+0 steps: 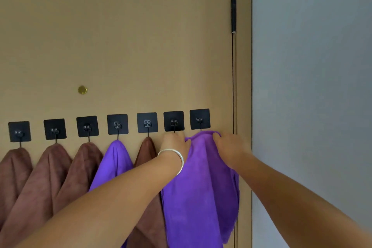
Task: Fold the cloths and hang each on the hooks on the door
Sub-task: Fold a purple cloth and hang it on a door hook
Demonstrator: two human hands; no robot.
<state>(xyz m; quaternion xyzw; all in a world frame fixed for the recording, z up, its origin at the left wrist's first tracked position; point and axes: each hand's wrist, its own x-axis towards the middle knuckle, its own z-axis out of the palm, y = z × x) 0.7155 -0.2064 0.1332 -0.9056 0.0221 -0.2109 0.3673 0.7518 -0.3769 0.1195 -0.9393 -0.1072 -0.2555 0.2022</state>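
Note:
A row of several black square hooks runs across the tan door (120,36). Brown cloths (50,167) hang from the left three hooks and the fifth hook (147,123); a purple cloth (114,161) hangs from the fourth. A second purple cloth (201,183) sits with its top edge just under the rightmost hook (199,119). My left hand (175,143), with a silver bangle on the wrist, grips that cloth's upper left edge below the sixth hook (174,121). My right hand (229,147) grips its upper right edge. Whether the cloth is caught on the hook is hidden.
A small brass peephole (82,89) is set in the door above the hooks. A black hinge (233,15) sits on the door's right edge beside the frame. A grey wall (312,86) fills the right side.

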